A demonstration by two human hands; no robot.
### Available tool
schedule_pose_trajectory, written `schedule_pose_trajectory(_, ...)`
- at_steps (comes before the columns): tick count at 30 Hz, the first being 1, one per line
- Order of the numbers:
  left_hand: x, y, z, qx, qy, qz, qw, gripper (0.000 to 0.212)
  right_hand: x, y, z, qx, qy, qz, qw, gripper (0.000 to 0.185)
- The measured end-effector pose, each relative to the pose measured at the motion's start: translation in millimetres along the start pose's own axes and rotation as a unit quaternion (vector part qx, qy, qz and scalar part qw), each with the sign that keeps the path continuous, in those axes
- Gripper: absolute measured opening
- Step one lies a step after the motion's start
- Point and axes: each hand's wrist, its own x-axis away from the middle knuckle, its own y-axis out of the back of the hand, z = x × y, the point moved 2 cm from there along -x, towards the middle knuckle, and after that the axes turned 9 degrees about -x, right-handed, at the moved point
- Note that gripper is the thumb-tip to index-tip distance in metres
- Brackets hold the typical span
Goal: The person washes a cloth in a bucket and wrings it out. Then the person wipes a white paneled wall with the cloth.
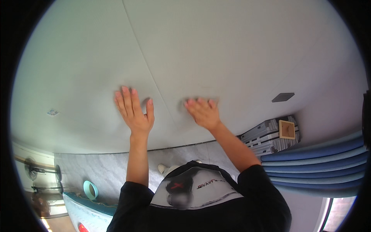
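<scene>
A pale grey wall panel (179,52) fills the upper part of the view, with a thin seam running down it between my hands. My left hand (134,113) lies left of the seam, palm towards the panel, thumb spread away from the fingers, and holds nothing. To the right of the seam my right hand (204,113) is at the panel, its fingers slightly blurred and pointing up and left; nothing shows in it. Whether either palm presses flat on the surface is hard to tell.
A small sticker (53,112) is on the wall at left, a dark grey plate (283,97) at right. Grey suitcases (262,139) with a wooden frame (287,129) stand by a blue curtain (313,165). On the grey floor (107,165) are a turquoise bucket (90,190) and fans (43,171) at lower left.
</scene>
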Motion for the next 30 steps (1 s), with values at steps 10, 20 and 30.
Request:
schedule_pose_trajectory(10, -9.2, -10.2, -11.7, 0.005, -0.027, -0.018, 0.999, 0.061, -159.3, 76.1, -68.0, -0.033, -0.045, -0.023, 0.998, 0.053)
schedule_pose_trajectory(20, -7.1, -32.6, -21.5, -0.045, -0.028, -0.053, 0.997, 0.055, -56.6, 40.5, -59.1, -0.033, -0.057, -0.049, 0.997, 0.05)
schedule_pose_trajectory(30, -5.4, -44.3, -15.0, -0.08, -0.047, -0.104, 0.99, 0.054, -4.9, 40.5, -77.3, -0.05, -0.01, -0.033, 0.998, 0.044)
